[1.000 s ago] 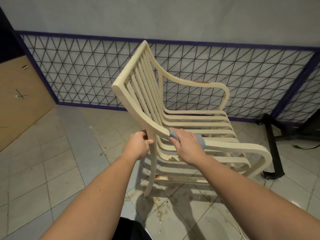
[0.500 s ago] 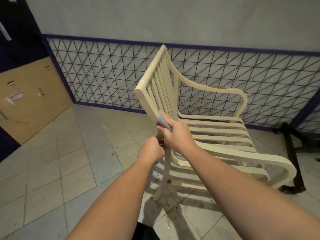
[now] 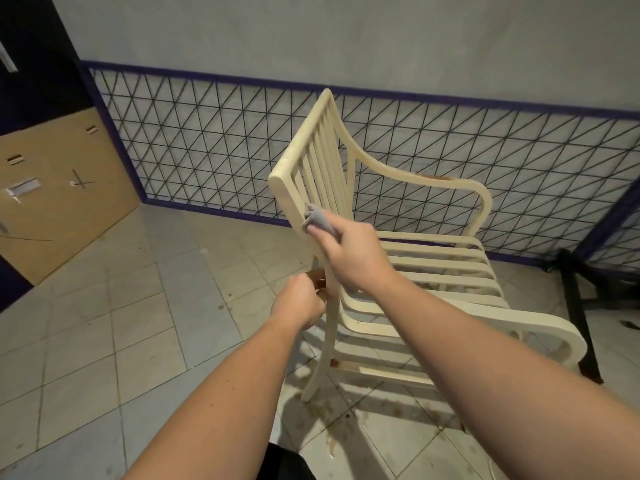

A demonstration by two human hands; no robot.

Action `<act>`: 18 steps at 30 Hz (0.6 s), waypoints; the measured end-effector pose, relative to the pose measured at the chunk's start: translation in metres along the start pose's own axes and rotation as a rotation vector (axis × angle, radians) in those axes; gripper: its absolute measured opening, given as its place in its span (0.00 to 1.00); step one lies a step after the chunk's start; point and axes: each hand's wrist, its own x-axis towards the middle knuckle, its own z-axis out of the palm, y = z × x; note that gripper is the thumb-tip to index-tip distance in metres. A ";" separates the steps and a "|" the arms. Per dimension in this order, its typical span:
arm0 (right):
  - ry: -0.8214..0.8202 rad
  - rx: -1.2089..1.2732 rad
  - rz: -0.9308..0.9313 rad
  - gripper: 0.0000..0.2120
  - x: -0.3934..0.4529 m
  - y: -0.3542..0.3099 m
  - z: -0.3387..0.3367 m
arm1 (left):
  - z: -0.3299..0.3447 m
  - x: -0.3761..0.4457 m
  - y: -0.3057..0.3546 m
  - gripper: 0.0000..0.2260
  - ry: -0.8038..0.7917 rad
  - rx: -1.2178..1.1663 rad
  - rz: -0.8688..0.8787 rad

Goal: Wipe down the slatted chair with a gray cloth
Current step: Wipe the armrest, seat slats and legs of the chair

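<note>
Left hand (image 3: 300, 301) is curled around the chair (image 3: 408, 258) frame down low, so keep bracing. Right hand (image 3: 349, 252) pinches the cloth (image 3: 318, 218) against the back's side rail; I'd drag it firmly along the rail.

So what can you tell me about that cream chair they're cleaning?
The slatted chair looks like cream plastic, with curved armrests and open slats in back and seat. It stands on a tiled floor near a mesh fence. Rusty-brown stains mark the far armrest and lower frame. The right hand presses a gray cloth against the backrest's side rail; the left hand grips the frame lower down.
</note>
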 end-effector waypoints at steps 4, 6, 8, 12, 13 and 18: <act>-0.120 -0.059 0.022 0.23 -0.021 0.038 0.019 | 0.000 0.001 -0.001 0.10 0.005 0.014 0.041; -0.175 -0.170 0.026 0.21 -0.037 0.071 0.004 | 0.001 0.002 -0.002 0.05 -0.014 -0.064 0.020; -0.224 -0.286 0.047 0.24 -0.055 0.099 -0.017 | 0.002 0.005 -0.004 0.04 -0.038 -0.102 0.003; -0.238 -0.331 0.117 0.20 -0.070 0.117 -0.043 | 0.003 0.004 -0.003 0.04 -0.029 -0.094 0.011; -0.219 -0.316 0.123 0.17 -0.070 0.114 -0.043 | 0.003 0.003 -0.002 0.04 -0.028 -0.102 0.003; -0.192 -0.260 0.187 0.23 -0.055 0.067 -0.009 | 0.002 -0.001 0.001 0.03 -0.014 -0.094 -0.006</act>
